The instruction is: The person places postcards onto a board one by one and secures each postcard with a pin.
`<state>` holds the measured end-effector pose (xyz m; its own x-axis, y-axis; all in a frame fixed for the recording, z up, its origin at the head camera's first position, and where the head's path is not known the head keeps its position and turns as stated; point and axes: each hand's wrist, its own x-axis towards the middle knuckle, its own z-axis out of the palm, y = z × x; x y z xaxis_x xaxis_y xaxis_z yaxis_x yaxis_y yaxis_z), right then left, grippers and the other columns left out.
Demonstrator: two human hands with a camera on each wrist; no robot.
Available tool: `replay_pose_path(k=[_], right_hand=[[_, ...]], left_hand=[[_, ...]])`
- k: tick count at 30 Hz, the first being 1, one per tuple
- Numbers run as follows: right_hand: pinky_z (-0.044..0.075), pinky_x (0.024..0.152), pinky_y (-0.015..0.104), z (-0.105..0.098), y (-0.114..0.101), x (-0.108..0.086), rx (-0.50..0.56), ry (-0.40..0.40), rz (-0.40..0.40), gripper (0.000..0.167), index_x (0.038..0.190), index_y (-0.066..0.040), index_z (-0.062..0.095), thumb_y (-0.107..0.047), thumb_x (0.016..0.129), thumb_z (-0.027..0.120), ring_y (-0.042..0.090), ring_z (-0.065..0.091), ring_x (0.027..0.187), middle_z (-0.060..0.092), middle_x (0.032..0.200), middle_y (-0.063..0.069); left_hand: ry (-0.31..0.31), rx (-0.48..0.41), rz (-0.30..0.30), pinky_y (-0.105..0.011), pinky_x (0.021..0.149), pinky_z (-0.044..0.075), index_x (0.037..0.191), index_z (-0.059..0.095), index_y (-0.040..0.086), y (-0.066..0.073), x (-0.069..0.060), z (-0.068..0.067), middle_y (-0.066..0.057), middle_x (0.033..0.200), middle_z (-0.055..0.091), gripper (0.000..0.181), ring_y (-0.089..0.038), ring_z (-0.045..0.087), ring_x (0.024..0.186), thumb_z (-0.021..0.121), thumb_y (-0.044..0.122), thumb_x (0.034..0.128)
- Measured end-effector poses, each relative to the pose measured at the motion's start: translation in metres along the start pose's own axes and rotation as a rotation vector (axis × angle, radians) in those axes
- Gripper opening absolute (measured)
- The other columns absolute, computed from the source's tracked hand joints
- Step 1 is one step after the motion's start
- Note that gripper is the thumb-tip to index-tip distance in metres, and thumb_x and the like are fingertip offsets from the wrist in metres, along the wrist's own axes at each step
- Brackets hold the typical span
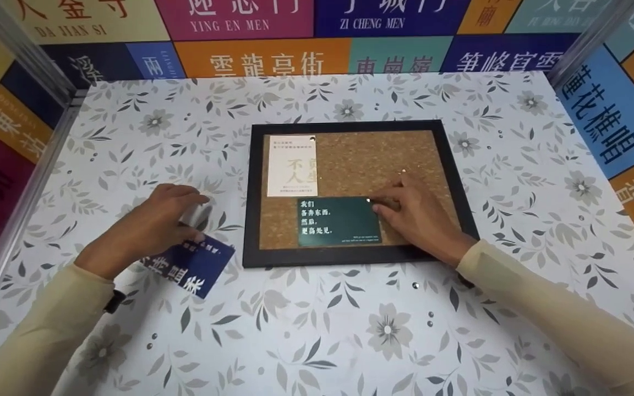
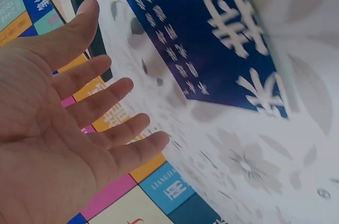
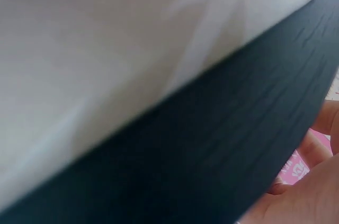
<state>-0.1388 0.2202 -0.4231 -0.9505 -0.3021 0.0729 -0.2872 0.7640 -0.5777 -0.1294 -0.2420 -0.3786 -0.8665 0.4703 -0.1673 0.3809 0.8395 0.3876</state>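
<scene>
A black-framed cork board (image 1: 350,151) lies on the table. A green card (image 1: 336,220) with white writing rests on its lower part. My right hand (image 1: 424,214) is over the board's right side, thumb and index fingertips around a small shiny pin (image 1: 368,200) at the green card's upper right corner. A white card (image 1: 291,159) sits upper left on the cork, a round pin head (image 1: 312,138) at its top right corner. My left hand (image 1: 141,225) hovers left of the board, fingers spread in the left wrist view, above a blue card (image 2: 212,49) lying on the table.
The table (image 1: 295,330) wears a white leaf-and-flower covering. A small shiny object (image 1: 415,285) lies in front of the board. Another bright speck (image 1: 403,171) shows on the cork beside my right hand. Panels with coloured lettering (image 1: 264,58) stand behind and at both sides.
</scene>
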Motion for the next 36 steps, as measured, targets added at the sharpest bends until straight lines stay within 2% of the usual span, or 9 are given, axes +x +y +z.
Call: replay_pose_path(k=[4,11,15,19,24,31,36], right_hand=[[0.046,0.086,0.044,-0.002,0.0,-0.001,0.005,-0.01,0.009,0.025,0.128,-0.01,0.083,-0.015,0.104,0.078,0.028,0.054,0.105,0.064,0.117,0.01],[0.047,0.086,0.044,-0.004,-0.001,-0.003,0.009,-0.027,0.027,0.027,0.131,-0.01,0.082,-0.018,0.106,0.077,0.027,0.057,0.104,0.064,0.119,0.011],[0.047,0.087,0.045,-0.003,-0.001,-0.003,0.015,-0.031,0.022,0.027,0.131,-0.01,0.082,-0.019,0.106,0.077,0.028,0.058,0.101,0.063,0.117,0.012],[0.048,0.092,0.047,-0.003,0.0,-0.003,0.023,-0.019,0.002,0.025,0.129,-0.011,0.083,-0.018,0.106,0.077,0.028,0.059,0.103,0.064,0.116,0.013],[0.049,0.092,0.048,-0.003,-0.001,-0.003,0.027,-0.023,0.008,0.025,0.129,-0.01,0.083,-0.019,0.106,0.076,0.028,0.059,0.104,0.064,0.117,0.013],[0.047,0.087,0.044,-0.003,-0.001,-0.002,0.017,-0.03,0.029,0.026,0.131,-0.01,0.082,-0.018,0.107,0.076,0.028,0.057,0.104,0.064,0.119,0.012],[0.046,0.088,0.045,-0.003,0.0,-0.002,0.006,-0.031,0.024,0.026,0.13,-0.01,0.082,-0.018,0.106,0.076,0.029,0.056,0.103,0.063,0.119,0.012]], left_hand=[[-0.03,0.004,-0.013,-0.073,0.122,0.036,0.151,0.06,-0.005,-0.003,-0.005,-0.001,-0.034,0.158,0.051,0.071,-0.057,0.038,0.149,0.091,0.012,0.0897],[-0.067,0.033,0.0,-0.072,0.117,0.041,0.149,0.062,-0.004,-0.012,-0.014,-0.005,-0.029,0.155,0.054,0.071,-0.053,0.039,0.149,0.094,0.011,0.087],[-0.089,0.054,-0.026,-0.073,0.112,0.045,0.146,0.066,-0.001,-0.015,-0.019,-0.007,-0.024,0.151,0.057,0.068,-0.051,0.042,0.146,0.094,0.01,0.0857],[-0.093,0.072,-0.055,-0.074,0.109,0.047,0.145,0.066,-0.001,-0.02,-0.023,-0.007,-0.025,0.152,0.057,0.068,-0.051,0.043,0.143,0.094,0.009,0.0848],[-0.072,0.046,-0.123,-0.073,0.105,0.049,0.145,0.063,-0.007,-0.027,-0.031,-0.004,-0.032,0.148,0.055,0.067,-0.053,0.045,0.135,0.093,0.013,0.088],[-0.064,-0.049,-0.237,-0.074,0.101,0.049,0.144,0.054,-0.019,-0.025,-0.041,0.008,-0.041,0.141,0.049,0.075,-0.055,0.045,0.126,0.09,0.02,0.0926],[-0.007,-0.074,-0.294,-0.068,0.091,0.05,0.13,0.057,-0.023,-0.019,-0.047,0.017,-0.04,0.128,0.05,0.072,-0.052,0.045,0.114,0.092,0.027,0.0922]])
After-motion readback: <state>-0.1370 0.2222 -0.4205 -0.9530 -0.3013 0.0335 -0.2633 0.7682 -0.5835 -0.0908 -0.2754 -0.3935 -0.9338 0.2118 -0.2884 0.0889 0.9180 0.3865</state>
